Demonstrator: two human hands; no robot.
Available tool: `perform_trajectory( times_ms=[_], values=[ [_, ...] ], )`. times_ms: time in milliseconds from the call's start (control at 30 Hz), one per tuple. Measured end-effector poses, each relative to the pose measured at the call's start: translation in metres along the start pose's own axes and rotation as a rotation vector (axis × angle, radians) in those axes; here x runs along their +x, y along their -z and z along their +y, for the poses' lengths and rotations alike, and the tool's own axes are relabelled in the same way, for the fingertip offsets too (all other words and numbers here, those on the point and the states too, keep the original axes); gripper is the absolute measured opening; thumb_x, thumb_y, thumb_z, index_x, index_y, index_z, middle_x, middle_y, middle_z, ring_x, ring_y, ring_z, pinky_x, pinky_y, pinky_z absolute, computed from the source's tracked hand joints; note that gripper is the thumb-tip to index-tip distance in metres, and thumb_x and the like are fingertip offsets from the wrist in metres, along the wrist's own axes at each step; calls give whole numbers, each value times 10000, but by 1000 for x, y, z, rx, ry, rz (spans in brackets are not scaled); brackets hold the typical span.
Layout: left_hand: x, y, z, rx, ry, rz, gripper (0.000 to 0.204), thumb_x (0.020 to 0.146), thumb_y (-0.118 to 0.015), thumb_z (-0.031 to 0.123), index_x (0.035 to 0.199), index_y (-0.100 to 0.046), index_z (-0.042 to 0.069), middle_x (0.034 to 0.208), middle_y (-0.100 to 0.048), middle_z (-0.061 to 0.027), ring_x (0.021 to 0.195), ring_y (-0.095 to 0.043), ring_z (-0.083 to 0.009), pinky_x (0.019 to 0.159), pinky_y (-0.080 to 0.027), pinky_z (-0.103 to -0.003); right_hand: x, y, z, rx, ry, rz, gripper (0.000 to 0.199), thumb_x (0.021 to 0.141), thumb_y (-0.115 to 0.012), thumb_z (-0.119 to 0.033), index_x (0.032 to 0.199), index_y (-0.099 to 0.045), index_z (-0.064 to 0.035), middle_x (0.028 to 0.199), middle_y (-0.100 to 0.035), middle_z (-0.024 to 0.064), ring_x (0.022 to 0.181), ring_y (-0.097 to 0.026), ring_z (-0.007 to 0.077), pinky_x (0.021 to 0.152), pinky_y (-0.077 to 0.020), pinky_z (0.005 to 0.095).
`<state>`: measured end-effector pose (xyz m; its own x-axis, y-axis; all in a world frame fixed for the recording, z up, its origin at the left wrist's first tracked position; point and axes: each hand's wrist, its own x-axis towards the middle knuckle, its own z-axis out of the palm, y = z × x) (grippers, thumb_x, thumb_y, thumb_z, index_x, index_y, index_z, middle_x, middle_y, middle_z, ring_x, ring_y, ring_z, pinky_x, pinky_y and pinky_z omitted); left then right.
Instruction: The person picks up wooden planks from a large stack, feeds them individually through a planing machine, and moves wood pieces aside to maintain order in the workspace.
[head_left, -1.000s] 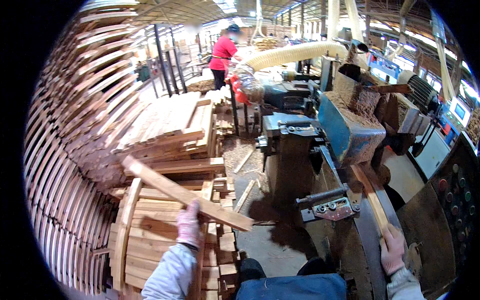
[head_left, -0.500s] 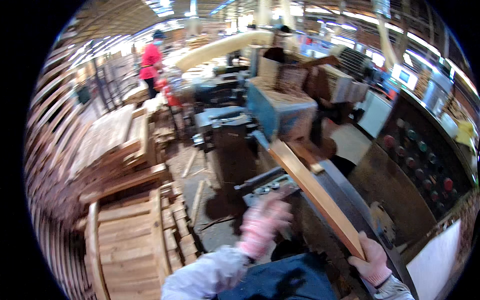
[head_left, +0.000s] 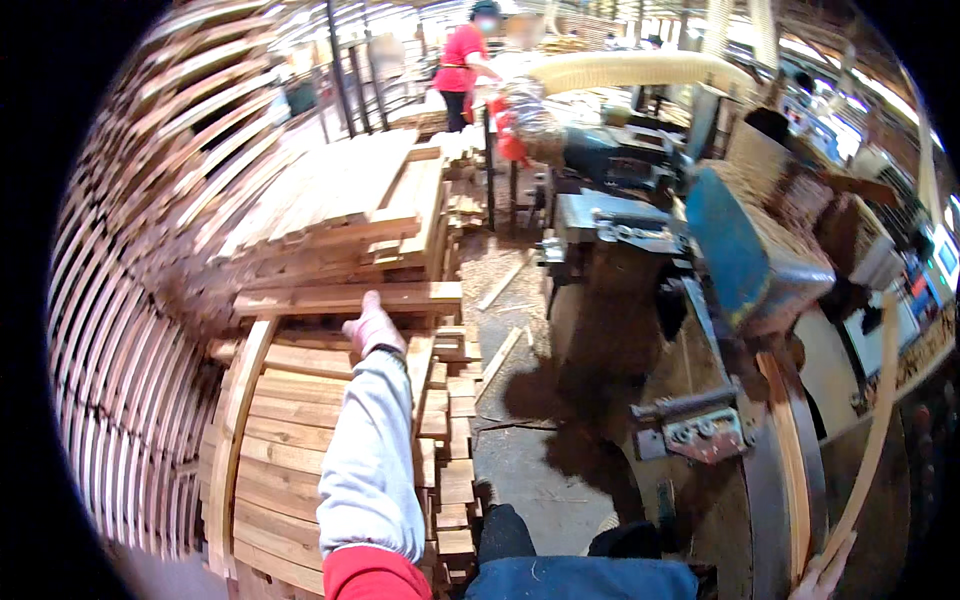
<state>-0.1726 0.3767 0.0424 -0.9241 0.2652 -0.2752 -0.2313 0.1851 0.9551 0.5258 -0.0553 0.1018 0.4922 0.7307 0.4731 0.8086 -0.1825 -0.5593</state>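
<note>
My left hand [head_left: 375, 328], in a pale pink glove, reaches out to a wooden plank [head_left: 290, 300] lying crosswise on top of a stack of boards [head_left: 290, 435]. Its fingers close over the plank's near edge. At the lower right my right hand [head_left: 824, 572] grips the near end of a thin, long wooden strip [head_left: 872, 440], which rises in a curve through the fisheye picture. Between that strip and the machine, a narrow wooden board [head_left: 786, 455] lies along a dark metal rail [head_left: 815, 450].
A blue machine housing [head_left: 728, 245] heaped with sawdust stands ahead right, with a metal bracket [head_left: 703, 435] before it. More boards [head_left: 330, 185] are piled at the far left. A person in red [head_left: 460, 60] stands beyond, near a pale duct [head_left: 640, 72].
The view has swung left. My left hand has gone from beside the machine to the plank on the stack. My right hand, earlier on a thicker board, now holds the thin strip.
</note>
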Motion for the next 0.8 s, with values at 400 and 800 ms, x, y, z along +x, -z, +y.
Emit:
perform_trajectory(
  times_ms=[400,800],
  values=[
    [56,0,-8,-125,-101,14,631,808,-707,342,1201,-616,-144,1271,-639,-282,1139,-625,-379,991,-474,-432,36,-53,-70,140,201,-274,601,978,-632,-190,1498,-414,20,1383,-556,219,1205,-563,334,1050,-420,399],
    [-35,82,-19,-533,-44,-550,356,907,-712,326,1105,-673,32,981,-693,-88,826,-669,-204,716,-575,-367,-88,108,-28,-550,320,-369,461,886,-643,-56,1341,-584,-9,1345,-570,264,1221,-544,442,1046,-421,536]
  ],
)
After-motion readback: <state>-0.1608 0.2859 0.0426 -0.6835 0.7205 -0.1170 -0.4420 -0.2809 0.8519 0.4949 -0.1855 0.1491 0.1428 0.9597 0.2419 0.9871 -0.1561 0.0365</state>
